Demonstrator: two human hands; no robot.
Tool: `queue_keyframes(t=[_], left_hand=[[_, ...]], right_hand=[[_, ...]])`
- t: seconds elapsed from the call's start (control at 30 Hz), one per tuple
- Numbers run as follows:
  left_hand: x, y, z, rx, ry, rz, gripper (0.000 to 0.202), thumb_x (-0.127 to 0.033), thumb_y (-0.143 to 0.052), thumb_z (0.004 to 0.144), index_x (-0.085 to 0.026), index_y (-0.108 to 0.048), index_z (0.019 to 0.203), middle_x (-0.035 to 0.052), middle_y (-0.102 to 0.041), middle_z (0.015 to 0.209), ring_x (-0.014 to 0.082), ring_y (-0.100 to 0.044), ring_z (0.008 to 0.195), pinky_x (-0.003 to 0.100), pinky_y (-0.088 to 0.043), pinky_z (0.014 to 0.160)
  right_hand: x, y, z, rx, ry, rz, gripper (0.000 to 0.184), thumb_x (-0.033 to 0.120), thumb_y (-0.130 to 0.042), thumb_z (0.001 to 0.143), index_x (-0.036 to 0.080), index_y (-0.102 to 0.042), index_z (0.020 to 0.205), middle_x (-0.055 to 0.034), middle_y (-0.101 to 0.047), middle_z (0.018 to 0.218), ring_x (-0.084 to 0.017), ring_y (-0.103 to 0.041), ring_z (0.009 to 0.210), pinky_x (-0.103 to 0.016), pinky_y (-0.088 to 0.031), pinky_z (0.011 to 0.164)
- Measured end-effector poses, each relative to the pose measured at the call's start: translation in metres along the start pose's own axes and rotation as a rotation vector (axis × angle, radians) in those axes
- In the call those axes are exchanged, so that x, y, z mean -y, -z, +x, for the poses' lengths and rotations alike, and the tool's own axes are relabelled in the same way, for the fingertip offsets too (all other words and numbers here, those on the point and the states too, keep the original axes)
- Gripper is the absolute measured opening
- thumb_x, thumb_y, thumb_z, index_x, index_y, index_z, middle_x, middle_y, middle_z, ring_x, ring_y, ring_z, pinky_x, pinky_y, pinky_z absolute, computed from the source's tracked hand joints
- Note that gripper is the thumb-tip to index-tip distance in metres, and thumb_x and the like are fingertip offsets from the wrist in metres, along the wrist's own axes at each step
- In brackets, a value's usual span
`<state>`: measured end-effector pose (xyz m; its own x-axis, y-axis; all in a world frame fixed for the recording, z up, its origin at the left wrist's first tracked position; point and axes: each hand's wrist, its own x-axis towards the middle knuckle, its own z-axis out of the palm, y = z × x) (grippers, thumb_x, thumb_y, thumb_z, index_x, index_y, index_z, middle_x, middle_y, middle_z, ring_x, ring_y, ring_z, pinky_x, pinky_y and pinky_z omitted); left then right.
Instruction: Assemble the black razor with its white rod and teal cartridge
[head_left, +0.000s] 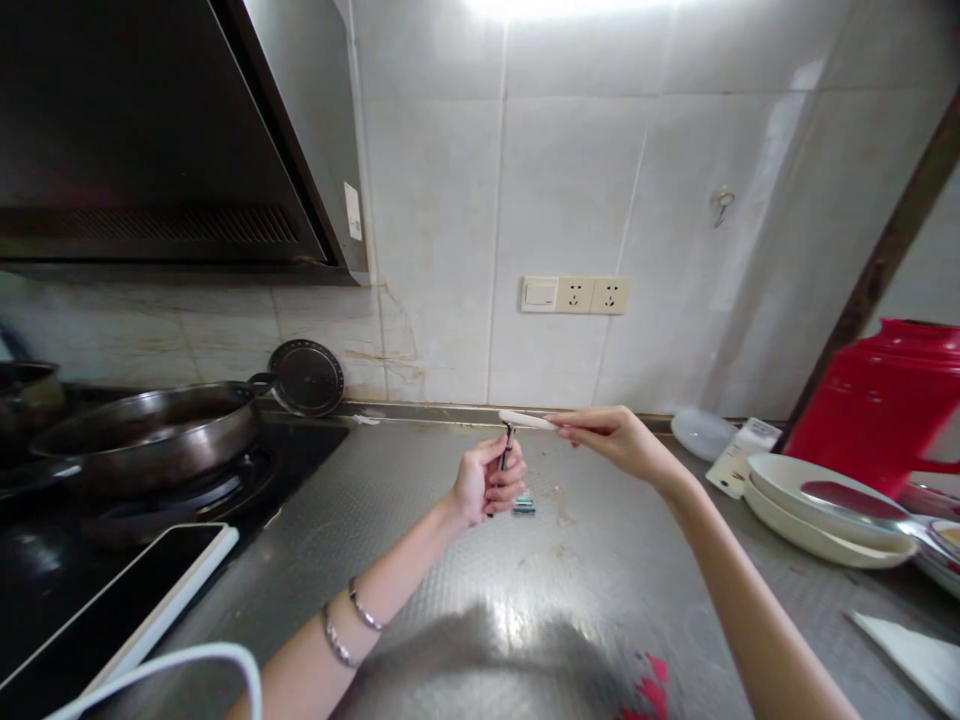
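My left hand (491, 480) is closed around the slim dark-and-silver handle of a razor (509, 443), held upright with its head at the top. From the right, my right hand (619, 440) pinches one end of a narrow white strip (527, 420), possibly folded tissue. The strip's far end lies at the razor's head; whether it touches is too small to tell. Just below my left hand, small green-and-dark pieces that look like razor cartridges (524, 506) lie on the metal counter (600, 600).
On the left, a pan (150, 430) sits on the stove, with a phone (112, 610) and white cable (187, 652) in front. On the right are stacked white dishes (821, 520), a small box (742, 458), a clear lid (701, 433) and a red thermos (877, 410).
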<state>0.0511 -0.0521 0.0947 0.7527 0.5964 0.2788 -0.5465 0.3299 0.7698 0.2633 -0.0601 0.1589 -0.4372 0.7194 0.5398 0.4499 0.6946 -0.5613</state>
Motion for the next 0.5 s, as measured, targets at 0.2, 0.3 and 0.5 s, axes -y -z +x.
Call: queue_keyframes(t=[0.2, 0.3, 0.5], left_hand=[[0.0012, 0.0011, 0.0000, 0.027, 0.024, -0.008, 0.031, -0.038, -0.037, 0.088, -0.018, -0.043, 0.066, -0.0081, -0.019, 0.044, 0.0046, -0.007, 0.032, 0.012, -0.016, 0.023], [0.0008, 0.0013, 0.0001, 0.041, 0.031, -0.010, 0.031, -0.039, -0.038, 0.087, -0.018, -0.042, 0.066, -0.0082, -0.019, 0.044, 0.0044, -0.007, 0.031, 0.012, -0.016, 0.023], [-0.0001, 0.0022, -0.0003, 0.047, 0.039, 0.007, 0.032, -0.040, -0.038, 0.087, -0.017, -0.042, 0.066, -0.0084, -0.020, 0.044, 0.0044, -0.008, 0.031, 0.013, -0.016, 0.023]], right_hand=[[0.0022, 0.0041, -0.0019, 0.034, -0.005, 0.009, 0.035, 0.041, -0.058, 0.078, 0.017, -0.070, 0.099, -0.0074, -0.071, 0.086, -0.014, -0.059, 0.063, -0.025, -0.050, 0.058], [0.0022, 0.0028, -0.0015, 0.044, 0.002, 0.018, 0.034, 0.040, -0.058, 0.078, 0.016, -0.070, 0.100, -0.0074, -0.071, 0.087, -0.014, -0.059, 0.063, -0.024, -0.050, 0.058], [-0.0015, 0.0004, -0.0006, 0.015, -0.002, 0.036, 0.035, 0.040, -0.058, 0.077, 0.016, -0.070, 0.100, -0.0077, -0.071, 0.089, -0.014, -0.057, 0.063, -0.025, -0.049, 0.059]])
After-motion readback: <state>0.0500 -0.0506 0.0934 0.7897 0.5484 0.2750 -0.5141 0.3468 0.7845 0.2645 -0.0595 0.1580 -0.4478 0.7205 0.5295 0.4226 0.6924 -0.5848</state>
